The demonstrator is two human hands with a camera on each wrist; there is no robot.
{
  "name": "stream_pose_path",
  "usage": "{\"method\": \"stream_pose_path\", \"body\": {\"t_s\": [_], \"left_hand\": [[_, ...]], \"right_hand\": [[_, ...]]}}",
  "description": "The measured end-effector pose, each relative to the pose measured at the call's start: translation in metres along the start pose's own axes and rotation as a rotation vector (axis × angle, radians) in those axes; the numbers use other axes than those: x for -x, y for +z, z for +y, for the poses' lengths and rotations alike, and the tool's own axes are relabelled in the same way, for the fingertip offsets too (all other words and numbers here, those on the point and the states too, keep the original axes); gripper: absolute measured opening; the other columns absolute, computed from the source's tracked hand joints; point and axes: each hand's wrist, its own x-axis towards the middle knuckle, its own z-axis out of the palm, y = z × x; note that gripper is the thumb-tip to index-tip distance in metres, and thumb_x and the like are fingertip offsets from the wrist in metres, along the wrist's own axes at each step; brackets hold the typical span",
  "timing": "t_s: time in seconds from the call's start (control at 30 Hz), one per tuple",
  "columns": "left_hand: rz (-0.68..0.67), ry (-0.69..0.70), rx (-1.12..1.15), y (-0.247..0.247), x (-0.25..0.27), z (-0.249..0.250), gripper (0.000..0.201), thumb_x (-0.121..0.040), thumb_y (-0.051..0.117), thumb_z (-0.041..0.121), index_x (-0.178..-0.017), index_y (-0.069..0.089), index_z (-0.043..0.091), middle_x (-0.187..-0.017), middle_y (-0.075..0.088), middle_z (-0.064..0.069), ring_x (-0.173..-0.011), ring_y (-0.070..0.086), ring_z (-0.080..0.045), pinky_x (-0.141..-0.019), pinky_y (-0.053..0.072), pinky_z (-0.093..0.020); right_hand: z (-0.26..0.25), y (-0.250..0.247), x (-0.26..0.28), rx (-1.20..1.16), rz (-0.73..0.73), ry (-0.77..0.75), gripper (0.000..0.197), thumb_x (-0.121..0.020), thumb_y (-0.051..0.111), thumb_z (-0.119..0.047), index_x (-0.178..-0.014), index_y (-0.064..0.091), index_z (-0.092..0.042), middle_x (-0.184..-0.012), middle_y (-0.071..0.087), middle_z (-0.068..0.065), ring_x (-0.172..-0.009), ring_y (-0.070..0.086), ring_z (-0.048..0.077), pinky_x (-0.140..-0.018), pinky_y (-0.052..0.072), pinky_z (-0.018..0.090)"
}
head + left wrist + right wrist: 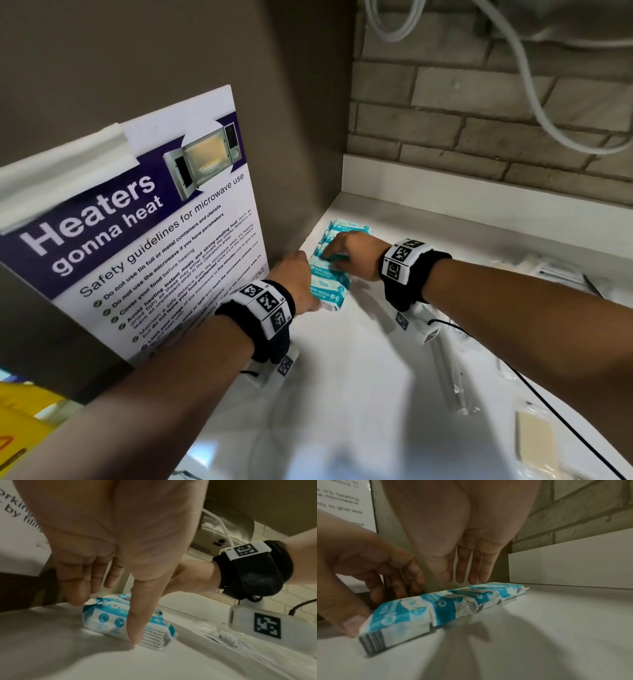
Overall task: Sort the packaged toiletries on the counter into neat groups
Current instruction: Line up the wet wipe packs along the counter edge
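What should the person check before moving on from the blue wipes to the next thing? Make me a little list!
1. Wipes packs lined up in one row along the side wall: ok.
2. Row lying flat on the counter: ok.
3. Left hand free, fingers straight against the row's near end: ok.
4. Right hand free, fingers flat on top of the row: ok.
5. Clear packets to the right still unsorted: not ok.
6. Number of packs in the row: cannot tell.

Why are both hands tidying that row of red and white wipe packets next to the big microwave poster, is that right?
Not quite: the soft plastic wipe packets are blue and white, not red, as the right wrist view shows. Both the left hand and the right hand do touch the row beside the white microwave poster.
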Motion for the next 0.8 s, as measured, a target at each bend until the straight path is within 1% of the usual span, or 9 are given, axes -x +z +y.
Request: {"method": "stream_pose_path", "body": {"t_s": [0.07,0.13,0.23,0.33,0.47,0.63,0.8], "left_hand": [[-0.025,-0.025,0.028,0.0026,-0.0012,-0.0014,0.066,-0.065,0.085,0.030,-0.118,0.051,0.008,-0.120,0.059,-0.007,-0.106,0.062,-0.021,-0.091,0.051,-0.029],[-0.048,-0.030,0.059,0.0050,-0.0027,-0.0020,0.063,-0.065,0.085,0.033,-0.115,0.054,0.012,-0.119,0.062,-0.006,-0.103,0.064,-0.020,-0.089,0.051,-0.027],[-0.066,-0.027,0.089,0.0059,-0.0032,-0.0018,0.061,-0.066,0.083,0.037,-0.116,0.056,0.016,-0.121,0.061,-0.005,-0.104,0.063,-0.019,-0.089,0.050,-0.025],[-0.067,-0.013,0.104,0.0050,-0.0032,-0.0024,0.058,-0.068,0.083,0.034,-0.116,0.056,0.016,-0.121,0.060,-0.004,-0.106,0.061,-0.018,-0.089,0.048,-0.025],[-0.057,-0.020,0.123,0.0064,-0.0050,-0.0063,0.060,-0.064,0.085,0.035,-0.115,0.057,0.017,-0.118,0.060,-0.003,-0.097,0.063,-0.016,-0.082,0.050,-0.024],[-0.054,-0.017,0.117,0.0047,-0.0054,-0.0077,0.060,-0.064,0.085,0.035,-0.116,0.060,0.018,-0.116,0.066,-0.001,-0.098,0.066,-0.015,-0.087,0.055,-0.029],[-0.067,-0.026,0.097,0.0044,-0.0058,-0.0093,0.059,-0.067,0.084,0.033,-0.118,0.060,0.017,-0.118,0.065,-0.001,-0.099,0.066,-0.016,-0.089,0.055,-0.031]], "right_hand": [[-0.0042,0.0014,0.0000,0.001,-0.022,0.005,0.037,-0.093,0.058,-0.024,-0.130,0.060,-0.019,-0.131,0.059,0.003,-0.118,0.055,0.023,-0.104,0.043,0.037],[-0.0058,0.0044,-0.0005,0.009,-0.061,0.035,0.038,-0.092,0.057,-0.022,-0.130,0.060,-0.017,-0.132,0.058,0.004,-0.120,0.054,0.025,-0.105,0.043,0.038],[-0.0075,0.0077,0.0005,0.018,-0.076,0.053,0.038,-0.091,0.057,-0.021,-0.129,0.060,-0.016,-0.130,0.059,0.004,-0.119,0.054,0.026,-0.103,0.043,0.040],[-0.0078,0.0067,0.0017,0.005,-0.067,0.062,0.038,-0.091,0.059,-0.021,-0.128,0.062,-0.015,-0.130,0.060,0.004,-0.118,0.054,0.024,-0.102,0.044,0.039],[-0.0081,0.0020,0.0040,-0.001,-0.074,0.059,0.038,-0.090,0.060,-0.018,-0.128,0.062,-0.014,-0.131,0.061,0.003,-0.118,0.056,0.023,-0.103,0.044,0.037],[-0.0110,-0.0013,0.0056,0.000,-0.063,0.063,0.040,-0.090,0.061,-0.018,-0.129,0.060,-0.013,-0.132,0.060,0.004,-0.118,0.056,0.022,-0.103,0.044,0.034],[-0.0123,-0.0007,0.0076,-0.013,-0.063,0.071,0.039,-0.091,0.060,-0.018,-0.129,0.060,-0.012,-0.134,0.059,0.004,-0.121,0.054,0.022,-0.105,0.042,0.032]]}}
